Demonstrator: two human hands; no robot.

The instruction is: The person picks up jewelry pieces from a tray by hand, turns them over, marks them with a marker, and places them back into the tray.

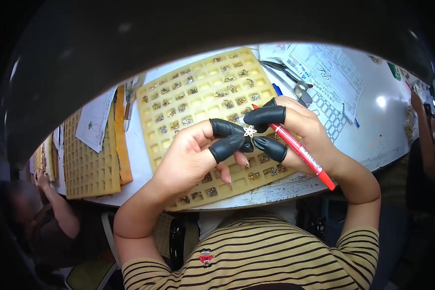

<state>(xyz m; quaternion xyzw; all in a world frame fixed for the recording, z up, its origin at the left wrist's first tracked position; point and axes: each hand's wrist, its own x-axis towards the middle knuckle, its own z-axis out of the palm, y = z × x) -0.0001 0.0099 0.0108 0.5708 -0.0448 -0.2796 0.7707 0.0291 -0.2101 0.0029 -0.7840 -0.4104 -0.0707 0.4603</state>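
Note:
Both hands meet over a yellow compartment tray (198, 104) that holds many small metal jewellery pieces. Black covers are on the thumbs and forefingers. Between the covered fingertips sits a small star-shaped metal piece (249, 131), touched from both sides. My left hand (191, 150) pinches it from the left. My right hand (302, 133) closes on it from the right and also holds a red marker (299, 152), which slants down to the right across the palm. Parts of the tray are hidden beneath the hands.
Left of the tray lie another compartment tray (87, 166), a paper sheet (95, 121) and an orange strip (122, 145). Pliers (280, 72), printed sheets (326, 72) and a blue pen (277, 90) are at the back right. A co-worker's arm (60, 212) is at left, another person's arm (423, 130) at right.

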